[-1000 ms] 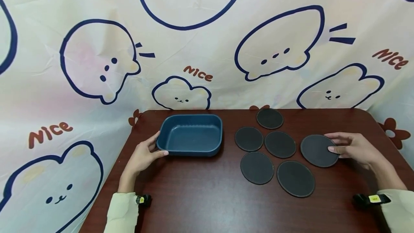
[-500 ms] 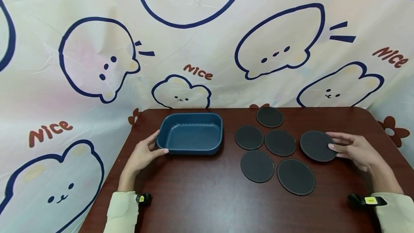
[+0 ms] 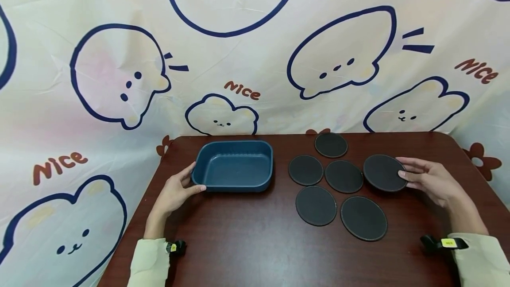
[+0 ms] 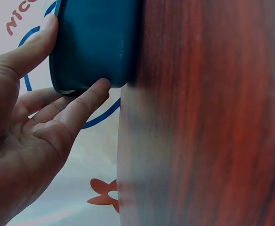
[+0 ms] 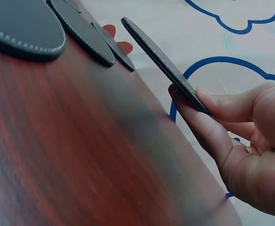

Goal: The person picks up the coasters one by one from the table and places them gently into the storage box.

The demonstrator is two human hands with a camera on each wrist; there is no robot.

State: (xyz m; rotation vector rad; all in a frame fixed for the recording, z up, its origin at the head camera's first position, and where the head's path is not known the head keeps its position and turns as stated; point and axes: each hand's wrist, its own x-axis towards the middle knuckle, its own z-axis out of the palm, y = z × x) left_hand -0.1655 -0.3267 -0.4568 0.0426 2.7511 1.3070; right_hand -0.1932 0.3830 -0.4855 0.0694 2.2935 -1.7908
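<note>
Right hand (image 3: 432,180) pinches black coaster (image 3: 384,172), lifted off tabletop (image 3: 247,238), well right of blue tray (image 3: 234,166); left hand (image 3: 175,191), fingers straight, touches tray's left wall.

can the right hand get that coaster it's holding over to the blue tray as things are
Probably yes. The right hand pinches the coaster lifted off the table, the blue tray is open-topped, and only flat coasters lie between.
</note>
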